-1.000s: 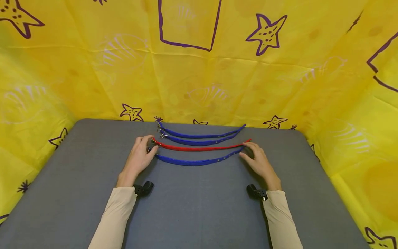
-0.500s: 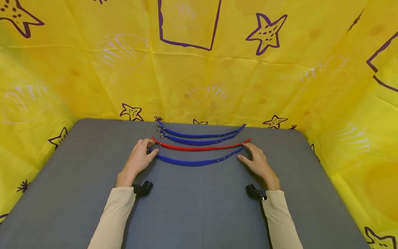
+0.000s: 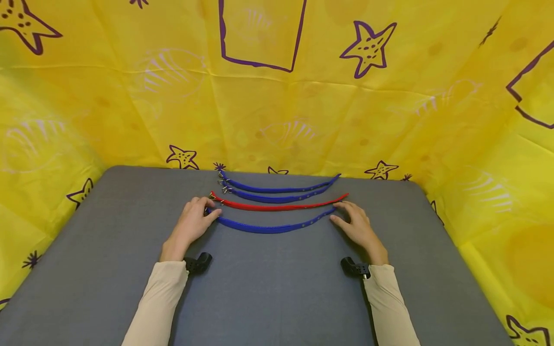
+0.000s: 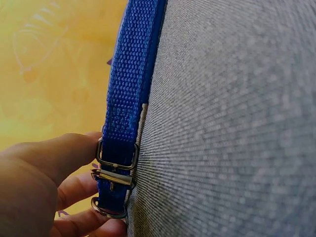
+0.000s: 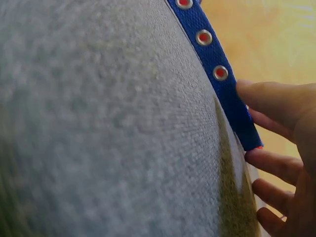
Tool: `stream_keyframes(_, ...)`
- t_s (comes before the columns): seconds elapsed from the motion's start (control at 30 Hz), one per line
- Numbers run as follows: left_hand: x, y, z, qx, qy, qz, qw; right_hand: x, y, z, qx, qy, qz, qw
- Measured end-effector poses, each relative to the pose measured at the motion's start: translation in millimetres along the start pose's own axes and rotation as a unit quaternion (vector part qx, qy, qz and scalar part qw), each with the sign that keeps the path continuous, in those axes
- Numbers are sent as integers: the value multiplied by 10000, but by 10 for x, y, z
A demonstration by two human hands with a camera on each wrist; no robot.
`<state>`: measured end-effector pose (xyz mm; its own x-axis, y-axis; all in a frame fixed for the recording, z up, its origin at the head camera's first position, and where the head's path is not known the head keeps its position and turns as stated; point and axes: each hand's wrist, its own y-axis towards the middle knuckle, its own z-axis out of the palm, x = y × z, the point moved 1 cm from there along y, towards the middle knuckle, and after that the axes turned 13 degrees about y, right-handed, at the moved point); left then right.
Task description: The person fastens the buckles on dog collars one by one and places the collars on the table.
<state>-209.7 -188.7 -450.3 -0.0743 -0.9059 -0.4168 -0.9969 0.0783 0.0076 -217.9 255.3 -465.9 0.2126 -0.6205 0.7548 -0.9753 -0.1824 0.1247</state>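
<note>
1. Nearest blue strap (image 3: 264,229): coarse woven webbing, approx. flat band bent in a shallow bow on the table, closest of the row to the person; its two ends are at the hands.
2. L end, per L wrist cam: metal buckle (image 4: 113,177), shiny, w/ a roughly rectangular loop above & a rounded ring below; stitching on the webbing just above the loop.
3. R end, per R wrist cam: round metal eyelets (image 5: 203,37), silvery rims, red showing in the holes; strap tip cut approx. square.
4. Red strap (image 3: 268,207): slim, same shallow bow, just behind the nearest blue; metal fittings at L end.
5. Two more blue straps at back, middle one (image 3: 277,198) & rearmost (image 3: 281,189), also bowed, metal at L ends.
6. Table (image 3: 277,298): grey, fine-ribbed fabric look. Backdrop (image 3: 329,110): yellow, creased cloth, purple starfish outlines.
7. L hand (image 3: 190,221): fingers bent, thumb & fingers slightly apart abt the buckle end, touching metal; can't tell if pinching.
8. R hand (image 3: 360,228): fingers loosely bent & spread, thumb tip at strap edge nr. its tip; pinch or mere touch, can't tell.
</note>
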Motion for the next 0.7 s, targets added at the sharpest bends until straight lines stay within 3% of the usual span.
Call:
stream_keyframes(0.37, 57, -16, -61, 130, -58, 384, 9992, -49, -12, -69, 36, 254, -367, 9990)
stream_keyframes(0.7, 106, -38, -116, 255, -96, 318, 9991, -42, -24, -99, 3, 176, -358, 9992)
